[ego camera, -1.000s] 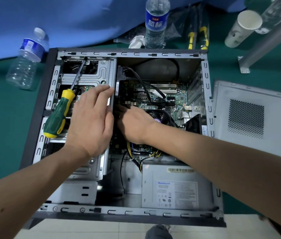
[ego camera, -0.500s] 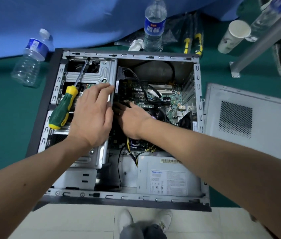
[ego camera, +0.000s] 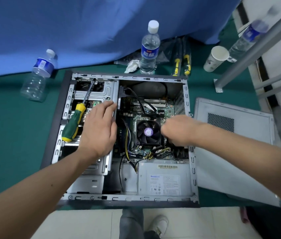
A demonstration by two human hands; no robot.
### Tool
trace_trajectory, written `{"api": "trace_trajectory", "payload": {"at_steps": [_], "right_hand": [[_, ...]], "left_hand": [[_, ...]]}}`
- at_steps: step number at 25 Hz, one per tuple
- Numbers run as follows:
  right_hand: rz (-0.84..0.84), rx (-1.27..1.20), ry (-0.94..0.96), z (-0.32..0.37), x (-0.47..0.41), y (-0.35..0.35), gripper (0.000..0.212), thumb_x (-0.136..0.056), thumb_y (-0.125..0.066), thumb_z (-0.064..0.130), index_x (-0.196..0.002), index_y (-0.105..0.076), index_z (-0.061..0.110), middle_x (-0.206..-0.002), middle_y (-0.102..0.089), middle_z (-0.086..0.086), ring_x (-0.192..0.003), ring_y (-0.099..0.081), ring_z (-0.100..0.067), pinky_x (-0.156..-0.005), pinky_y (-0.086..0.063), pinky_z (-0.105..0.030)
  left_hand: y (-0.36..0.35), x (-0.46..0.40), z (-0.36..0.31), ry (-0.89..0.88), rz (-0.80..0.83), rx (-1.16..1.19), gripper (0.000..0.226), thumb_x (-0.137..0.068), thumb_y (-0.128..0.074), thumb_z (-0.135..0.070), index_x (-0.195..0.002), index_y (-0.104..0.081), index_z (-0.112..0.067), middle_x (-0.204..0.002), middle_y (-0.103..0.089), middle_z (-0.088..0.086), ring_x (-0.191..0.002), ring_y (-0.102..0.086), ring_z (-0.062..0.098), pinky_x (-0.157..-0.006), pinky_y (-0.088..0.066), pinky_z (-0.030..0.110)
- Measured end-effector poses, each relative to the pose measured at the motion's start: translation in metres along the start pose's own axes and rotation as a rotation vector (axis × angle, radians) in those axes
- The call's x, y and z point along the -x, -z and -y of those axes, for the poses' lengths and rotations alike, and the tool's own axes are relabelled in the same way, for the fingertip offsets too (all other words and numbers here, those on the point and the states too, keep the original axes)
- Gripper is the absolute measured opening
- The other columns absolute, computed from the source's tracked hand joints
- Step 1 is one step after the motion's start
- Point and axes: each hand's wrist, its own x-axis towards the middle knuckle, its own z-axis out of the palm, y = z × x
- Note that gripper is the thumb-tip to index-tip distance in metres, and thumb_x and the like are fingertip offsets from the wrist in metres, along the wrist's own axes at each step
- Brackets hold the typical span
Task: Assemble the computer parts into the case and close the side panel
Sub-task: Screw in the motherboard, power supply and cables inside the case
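1. Your left hand (ego camera: 98, 130) lies flat on the metal drive cage (ego camera: 107, 90). The fingers are straight and spread, and they hold nothing.
2. Your right hand (ego camera: 177, 131) is blurry and sits just beside the round fan (ego camera: 148, 132). The fingers look loosely curled. I cannot tell if they hold anything.
3. The case (ego camera: 127, 198) lies on its side with the open part facing up at you. Inside you can see the green board (ego camera: 163, 107), the fan on it, the power box (ego camera: 163, 180) in the near corner, and lots of wires (ego camera: 127, 135).
4. So I think most parts are already in. I cannot tell if every plug and screw is done.
5. A green and yellow screwdriver (ego camera: 73, 125) rests on the drive cage, close to your left hand. Take it out before you close the case.
6. The side panel (ego camera: 239, 156) is not on yet. It lies flat just to the right of the case. Putting it on is the big job still left.
7. Everything sits on a dark green mat (ego camera: 12, 135). A blue cloth (ego camera: 84, 31) hangs behind it.
8. Two water bottles (ego camera: 149, 49) are past the case, one standing and one tipped over on the left. A paper cup (ego camera: 215, 58) and more yellow tools (ego camera: 182, 64) are there too.
9. The floor near your feet is pale tile (ego camera: 84, 223).
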Motion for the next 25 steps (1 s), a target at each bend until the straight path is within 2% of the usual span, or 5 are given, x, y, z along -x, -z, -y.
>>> {"api": "trace_trajectory", "payload": {"at_steps": [3,6,9,12,25], "right_hand": [[0.175,0.153,0.09,0.017,-0.003,-0.009,0.022,-0.093,-0.046,0.001,-0.073,-0.046,0.01,-0.066,-0.048,0.0,-0.06,-0.05,-0.014,-0.067,-0.05,-0.027],[0.343,0.279,0.115,0.029,-0.012,-0.021,0.015,-0.101,-0.045,0.01,-0.1,-0.06,0.008,-0.088,-0.062,-0.003,-0.066,-0.049,-0.016,-0.076,-0.039,-0.032],[0.442,0.378,0.084,0.035,-0.014,-0.026,0.022,-0.102,-0.047,0.021,-0.117,-0.061,0.012,-0.119,-0.063,-0.007,-0.105,-0.052,-0.025,-0.096,-0.034,-0.041],[0.465,0.434,0.083,0.035,-0.014,-0.03,0.03,-0.098,-0.055,0.032,-0.119,-0.059,0.011,-0.127,-0.061,-0.007,-0.131,-0.038,-0.028,-0.109,-0.026,-0.048],[0.5,0.38,-0.006,0.037,-0.025,-0.034,0.034,-0.101,-0.049,0.036,-0.124,-0.059,0.013,-0.129,-0.06,-0.004,-0.132,-0.038,-0.027,-0.112,-0.019,-0.049]], "left_hand": [[0.001,0.0,0.0,0.004,0.013,-0.009,0.052,-0.091,-0.035,-0.024,-0.138,-0.047,-0.005,-0.139,-0.045,0.011,-0.128,-0.041,0.028,-0.109,-0.028,0.039],[0.002,0.0,-0.001,0.016,0.049,-0.002,0.053,-0.091,-0.035,-0.025,-0.138,-0.046,-0.005,-0.14,-0.044,0.011,-0.13,-0.04,0.028,-0.11,-0.029,0.041],[0.004,-0.001,-0.001,0.023,0.069,0.004,0.053,-0.09,-0.036,-0.025,-0.138,-0.046,-0.006,-0.141,-0.044,0.011,-0.132,-0.04,0.028,-0.112,-0.03,0.043],[0.004,-0.001,-0.001,0.027,0.089,0.0,0.054,-0.09,-0.036,-0.026,-0.14,-0.045,-0.006,-0.142,-0.044,0.01,-0.134,-0.038,0.027,-0.114,-0.028,0.042],[0.006,-0.001,-0.001,0.022,0.1,0.012,0.053,-0.091,-0.034,-0.026,-0.139,-0.046,-0.007,-0.141,-0.045,0.01,-0.135,-0.037,0.025,-0.115,-0.027,0.042]]}}
